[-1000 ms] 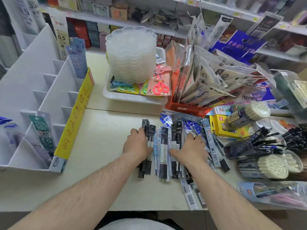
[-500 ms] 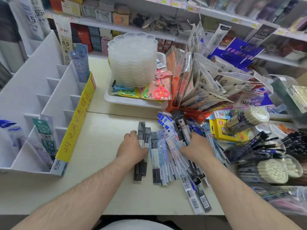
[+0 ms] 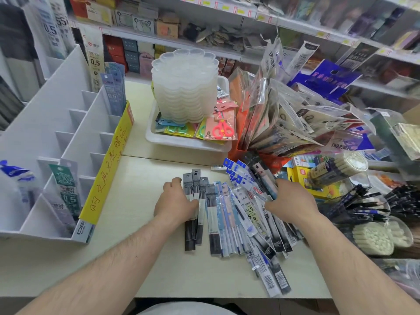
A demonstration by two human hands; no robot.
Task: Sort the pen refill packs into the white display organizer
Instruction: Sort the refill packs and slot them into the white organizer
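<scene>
1. On the table [image 3: 145, 183], centre: refill packs [image 3: 236, 214] fanned out flat, dark ones at left, blue and white ones to the right, a few trailing toward the near edge
2. Left hand [image 3: 176, 202]: palm down on the dark packs [image 3: 193, 208] at the fan's left side; thumb curled over their edge, fingers bent. Looks like a grip on them
3. Right hand [image 3: 289, 203]: lies on the fan's right side, fingers curled in among the packs; whether it pinches one, cannot tell
4. Organizer [image 3: 68, 123]: white, stepped compartments, at table left, well apart from the fan. A green pack [image 3: 66, 192] and a few pale ones stand in the near slots, blue-grey packs [image 3: 114, 92] in the far slot. Yellow handwritten strip [image 3: 106, 169] along its right wall
5. Behind the fan: white tray [image 3: 186, 143] holding a stack of clear lids [image 3: 185, 85] and scissors [image 3: 221, 130]; orange bin [image 3: 241, 142] of bagged goods beside it
</scene>
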